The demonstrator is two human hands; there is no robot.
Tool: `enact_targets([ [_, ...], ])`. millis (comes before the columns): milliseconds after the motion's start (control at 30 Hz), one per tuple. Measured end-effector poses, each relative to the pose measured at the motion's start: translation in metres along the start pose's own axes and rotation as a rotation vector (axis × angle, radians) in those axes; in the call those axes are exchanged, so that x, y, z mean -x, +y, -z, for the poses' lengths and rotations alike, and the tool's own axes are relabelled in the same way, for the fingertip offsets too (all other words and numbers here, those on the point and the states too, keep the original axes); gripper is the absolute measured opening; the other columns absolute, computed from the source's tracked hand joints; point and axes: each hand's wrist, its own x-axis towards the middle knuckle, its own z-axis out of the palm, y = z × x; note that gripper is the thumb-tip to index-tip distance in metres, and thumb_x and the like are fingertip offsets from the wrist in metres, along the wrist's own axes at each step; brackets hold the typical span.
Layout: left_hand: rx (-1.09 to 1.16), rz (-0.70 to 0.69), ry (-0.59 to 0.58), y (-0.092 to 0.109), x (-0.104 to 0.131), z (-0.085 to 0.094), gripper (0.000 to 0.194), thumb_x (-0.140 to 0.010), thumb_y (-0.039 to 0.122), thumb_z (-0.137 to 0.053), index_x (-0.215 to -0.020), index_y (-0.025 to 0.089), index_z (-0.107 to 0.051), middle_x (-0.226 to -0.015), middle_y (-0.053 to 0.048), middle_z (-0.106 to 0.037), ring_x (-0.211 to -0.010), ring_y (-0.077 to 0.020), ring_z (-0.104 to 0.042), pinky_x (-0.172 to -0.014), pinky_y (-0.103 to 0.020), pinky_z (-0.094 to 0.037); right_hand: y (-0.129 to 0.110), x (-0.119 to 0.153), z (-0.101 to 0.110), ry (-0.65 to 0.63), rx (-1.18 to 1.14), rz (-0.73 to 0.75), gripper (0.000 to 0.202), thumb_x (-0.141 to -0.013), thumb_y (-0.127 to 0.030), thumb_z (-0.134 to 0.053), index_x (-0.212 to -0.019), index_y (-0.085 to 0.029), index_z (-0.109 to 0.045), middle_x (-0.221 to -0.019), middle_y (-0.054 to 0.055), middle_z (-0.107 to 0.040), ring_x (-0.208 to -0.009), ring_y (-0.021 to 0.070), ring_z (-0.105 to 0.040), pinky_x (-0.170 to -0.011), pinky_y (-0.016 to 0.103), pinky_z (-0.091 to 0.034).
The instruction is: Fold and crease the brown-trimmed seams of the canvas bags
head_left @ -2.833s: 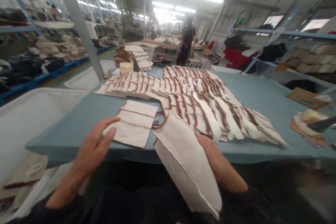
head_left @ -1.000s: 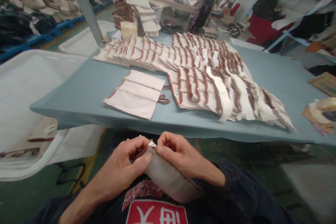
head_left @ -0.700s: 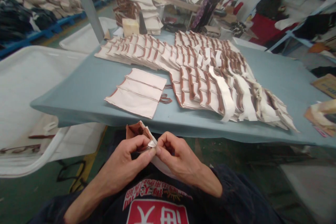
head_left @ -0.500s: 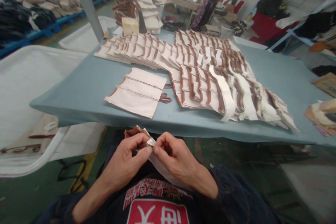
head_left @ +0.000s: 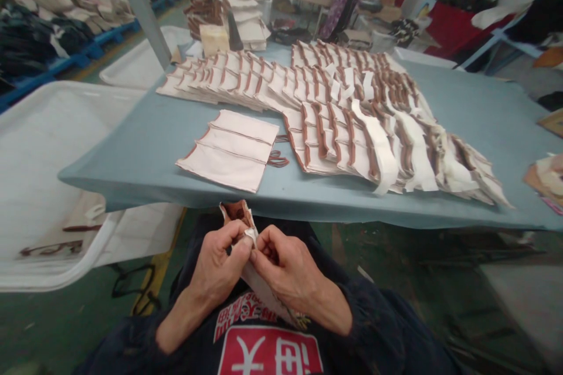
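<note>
Over my lap, just short of the table edge, I hold a cream fabric bag piece (head_left: 260,282) with a brown inside showing at its folded far end. My left hand (head_left: 222,258) pinches its edge between thumb and forefinger. Close against it, my right hand (head_left: 285,261) pinches the same edge, its fingers curled. A small white bit of cloth shows between the fingertips; its exact form is hidden. Beyond my hands, one flat cream bag (head_left: 233,149) with brown trim lies on the table, its brown handles pointing right.
Rows of overlapping cream bags (head_left: 229,77) cover much of the blue-green table (head_left: 145,152). White strips (head_left: 379,149) lie across the right-hand rows. A white plastic tub (head_left: 48,129) stands at left. A tall stack (head_left: 246,9) sits at the back, near a person (head_left: 341,6).
The bag piece has turned, so its brown open end points more away from me. Both hands stay pinched together on it, and my left forearm has swung inward to the right.
</note>
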Motion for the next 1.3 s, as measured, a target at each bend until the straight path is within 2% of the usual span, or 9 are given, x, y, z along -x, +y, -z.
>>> enact_targets([
  [167,0.069,-0.002,0.066,-0.003,0.005,-0.005,0.03,-0.086,0.038,-0.053,-0.061,0.024,-0.046,-0.058,0.006,-0.041,-0.055,-0.0127,-0.039,-0.053,-0.026,-0.034,0.0,0.005,-0.008,-0.016,-0.028,0.021,0.021,-0.096,-0.034,-0.067,-0.082,-0.023,-0.055,-0.066,-0.006,-0.057,-0.056,0.0108,-0.048,-0.057,0.026,-0.032],
  [300,0.102,0.001,0.043,-0.005,0.005,0.0,0.035,-0.089,0.042,-0.049,-0.059,0.025,-0.039,-0.054,0.007,-0.035,-0.05,-0.0112,-0.032,-0.047,-0.024,-0.03,0.001,0.008,-0.011,-0.016,-0.04,0.044,0.016,-0.095,-0.031,-0.066,-0.084,-0.022,-0.057,-0.065,-0.007,-0.055,-0.054,0.01,-0.047,-0.057,0.025,-0.031],
  [500,-0.01,-0.064,-0.054,0.004,0.0,0.015,0.032,-0.092,0.037,-0.058,-0.067,0.019,-0.063,-0.061,0.003,-0.056,-0.056,-0.0126,-0.049,-0.054,-0.022,-0.04,0.003,0.002,0.002,0.054,0.034,0.062,0.017,-0.094,-0.036,-0.065,-0.088,-0.022,-0.059,-0.072,-0.003,-0.062,-0.061,0.0129,-0.055,-0.061,0.025,-0.037],
  [700,-0.059,-0.151,-0.014,0.007,0.005,0.012,0.026,-0.094,0.029,-0.06,-0.073,0.02,-0.072,-0.072,0.001,-0.073,-0.069,-0.0152,-0.065,-0.066,-0.022,-0.051,0.006,0.002,0.011,0.107,0.101,0.192,0.019,-0.099,-0.04,-0.064,-0.101,-0.02,-0.066,-0.09,0.002,-0.071,-0.078,0.0161,-0.063,-0.074,0.028,-0.044],
  [867,-0.196,-0.187,0.028,0.004,0.006,0.005,0.029,-0.096,0.029,-0.055,-0.074,0.02,-0.071,-0.066,0.002,-0.068,-0.061,-0.0139,-0.061,-0.06,-0.022,-0.047,0.015,0.002,0.005,0.048,0.158,0.243,0.032,-0.106,-0.04,-0.052,-0.08,-0.021,-0.057,-0.069,-0.002,-0.058,-0.061,0.0127,-0.049,-0.062,0.027,-0.031],
  [1033,-0.351,-0.206,-0.003,0.005,0.001,0.003,0.037,-0.097,0.034,-0.053,-0.063,0.021,-0.061,-0.059,0.003,-0.063,-0.055,-0.0134,-0.057,-0.057,-0.024,-0.042,0.024,-0.003,-0.003,0.153,0.151,0.299,0.033,-0.094,-0.029,-0.056,-0.067,-0.022,-0.04,-0.059,-0.005,-0.042,-0.054,0.0102,-0.035,-0.057,0.029,-0.022],
  [1133,-0.308,-0.186,-0.095,0.008,-0.002,0.003,0.043,-0.101,0.038,-0.051,-0.062,0.022,-0.061,-0.061,0.001,-0.066,-0.058,-0.0149,-0.06,-0.059,-0.022,-0.046,0.027,0.001,-0.005,0.193,0.109,0.251,0.034,-0.088,-0.03,-0.062,-0.063,-0.021,-0.041,-0.056,-0.006,-0.042,-0.051,0.0093,-0.036,-0.056,0.028,-0.024],
  [1200,-0.237,-0.171,-0.138,0.008,-0.004,0.003,0.043,-0.103,0.043,-0.053,-0.068,0.023,-0.068,-0.068,0.0,-0.071,-0.065,-0.0169,-0.065,-0.062,-0.021,-0.051,0.029,0.007,-0.01,0.188,0.074,0.151,0.034,-0.09,-0.036,-0.068,-0.066,-0.021,-0.051,-0.061,-0.004,-0.054,-0.058,0.0109,-0.05,-0.058,0.024,-0.033],
  [1300,-0.125,-0.148,-0.11,0.006,-0.008,0.002,0.046,-0.101,0.056,-0.059,-0.069,0.023,-0.071,-0.069,-0.001,-0.073,-0.065,-0.0183,-0.067,-0.063,-0.019,-0.056,0.036,0.017,-0.024,0.392,0.056,-0.102,0.032,-0.089,-0.056,-0.079,-0.081,-0.026,-0.071,-0.084,-0.002,-0.071,-0.073,0.0148,-0.066,-0.059,0.022,-0.04],
])
